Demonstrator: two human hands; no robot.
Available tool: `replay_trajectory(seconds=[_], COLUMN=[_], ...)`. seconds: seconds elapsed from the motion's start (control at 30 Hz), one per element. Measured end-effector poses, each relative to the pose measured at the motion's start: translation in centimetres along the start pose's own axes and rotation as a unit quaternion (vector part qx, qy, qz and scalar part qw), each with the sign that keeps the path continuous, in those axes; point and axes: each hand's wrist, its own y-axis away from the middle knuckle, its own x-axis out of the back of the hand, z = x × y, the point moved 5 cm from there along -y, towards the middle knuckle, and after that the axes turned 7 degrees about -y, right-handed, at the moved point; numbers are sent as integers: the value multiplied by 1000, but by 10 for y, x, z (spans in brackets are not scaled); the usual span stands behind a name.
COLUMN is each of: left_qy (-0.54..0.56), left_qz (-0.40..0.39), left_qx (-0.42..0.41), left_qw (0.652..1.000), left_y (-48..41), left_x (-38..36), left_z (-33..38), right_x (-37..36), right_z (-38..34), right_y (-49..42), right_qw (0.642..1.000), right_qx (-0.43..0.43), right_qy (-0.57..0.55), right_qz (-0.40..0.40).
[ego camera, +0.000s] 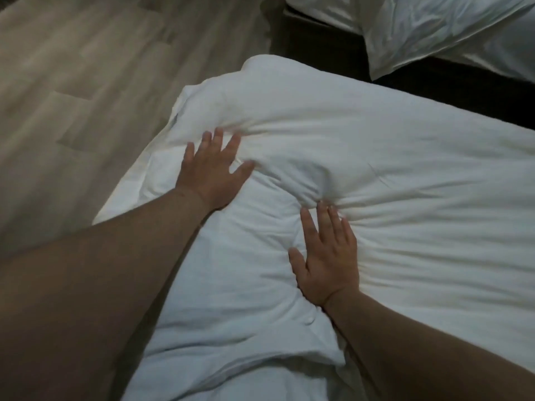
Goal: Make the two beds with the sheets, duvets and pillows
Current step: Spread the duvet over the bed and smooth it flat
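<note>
A thick white duvet (390,175) covers the near bed and bunches into a rumpled fold near the bed's corner. My left hand (210,172) lies flat with spread fingers on the duvet by the left edge, pressing into the fold. My right hand (325,256) also presses flat on the duvet, fingers straight, its fingertips at a knot of creases. Under the duvet's left edge a strip of white sheet (127,195) shows. The second bed (451,27) at the top right carries white, wrinkled bedding.
Pale wood-look floor (86,82) fills the left side. A dark gap (434,85) with a dark bed base separates the two beds.
</note>
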Motion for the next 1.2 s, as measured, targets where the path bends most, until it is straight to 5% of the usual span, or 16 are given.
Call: replay_trajectory(seconds=[0.47, 0.6, 0.7, 0.77, 0.87, 1.2], left_qy=[160, 310, 228, 189, 104, 17], left_qz=[-31, -40, 77, 147, 107, 3], left_qx=[150, 201, 192, 74, -100, -3], left_qw=[975, 928, 952, 968, 984, 1000], left_y=[-112, -122, -91, -65, -38, -89], left_x=[-30, -34, -4, 19, 18, 0], left_z=[-42, -48, -31, -3, 38, 30], right_x=[-15, -18, -21, -20, -19, -18], right_z=[10, 11, 14, 12, 12, 13], right_y=[-4, -5, -4, -5, -5, -9], right_qw=[998, 998, 998, 999, 999, 999], right_qx=[40, 45, 34, 34, 29, 20], right_qy=[-19, -18, -6, -9, -9, -11], right_qz=[45, 50, 43, 39, 45, 45])
